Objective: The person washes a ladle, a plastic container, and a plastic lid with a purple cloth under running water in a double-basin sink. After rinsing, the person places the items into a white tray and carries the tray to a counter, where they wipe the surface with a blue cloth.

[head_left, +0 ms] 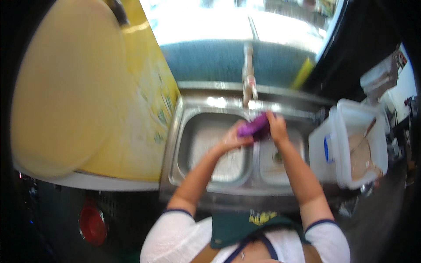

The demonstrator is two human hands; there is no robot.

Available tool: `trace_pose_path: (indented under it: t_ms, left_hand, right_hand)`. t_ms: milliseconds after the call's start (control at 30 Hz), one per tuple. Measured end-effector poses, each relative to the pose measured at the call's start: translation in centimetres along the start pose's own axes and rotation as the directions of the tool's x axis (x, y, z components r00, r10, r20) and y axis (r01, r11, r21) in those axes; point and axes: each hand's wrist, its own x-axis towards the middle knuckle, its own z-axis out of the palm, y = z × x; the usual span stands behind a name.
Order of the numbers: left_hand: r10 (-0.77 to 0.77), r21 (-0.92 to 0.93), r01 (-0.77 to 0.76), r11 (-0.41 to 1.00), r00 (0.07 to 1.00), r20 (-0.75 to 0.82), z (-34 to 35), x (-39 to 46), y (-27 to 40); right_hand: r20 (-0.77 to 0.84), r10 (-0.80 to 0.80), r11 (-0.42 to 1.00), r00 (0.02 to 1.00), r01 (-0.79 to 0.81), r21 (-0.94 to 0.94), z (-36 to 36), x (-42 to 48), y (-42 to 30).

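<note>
Both my hands hold a bunched purple cloth (256, 127), blurred, above the divider of a steel double-bowl sink. My left hand (236, 136) grips its left end, over the right side of the left basin (197, 154). Around the right end are the fingers of my right hand (277, 126), over the right basin (268, 176). A tall faucet (248, 77) stands behind the divider, just beyond the cloth. Blur hides whether water runs from it. In the right basin, something small and greenish (278, 157) lies at the drain.
A large pale round board (69, 88) covers much of the yellow-topped table (138, 154) at left. Right of the sink stands a white plastic tub (343, 144) with brownish contents and a utensil. A red bowl (93, 225) sits low at left. Behind the sink rises a bluish backsplash (204, 62).
</note>
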Motion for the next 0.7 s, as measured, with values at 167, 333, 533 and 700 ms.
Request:
trace_pose_path:
  t_ms: [167,333,533,700]
  left_hand:
    - [0.283,0.084,-0.278,0.957,0.957,-0.059,1.2,-0.6,5.9]
    - [0.445,-0.146,-0.492,0.858,0.855,-0.267,-0.2,0.3,13.9]
    - [0.323,-0.340,-0.482,0.808,0.844,-0.428,-5.7,6.6,22.5]
    - [-0.180,-0.116,0.140,0.983,0.840,-0.511,-11.4,12.8,15.3]
  right_hand:
    - [0.254,0.053,0.783,0.966,-0.198,0.590,-4.1,0.4,-5.4]
    - [0.458,-0.329,0.798,0.826,-0.016,0.602,-9.9,2.6,-12.0]
    - [0.364,-0.317,0.760,0.876,0.005,0.650,-7.8,10.1,-17.9]
    - [0.057,0.136,0.976,0.989,-0.144,0.161,-2.9,15.3,-12.1]
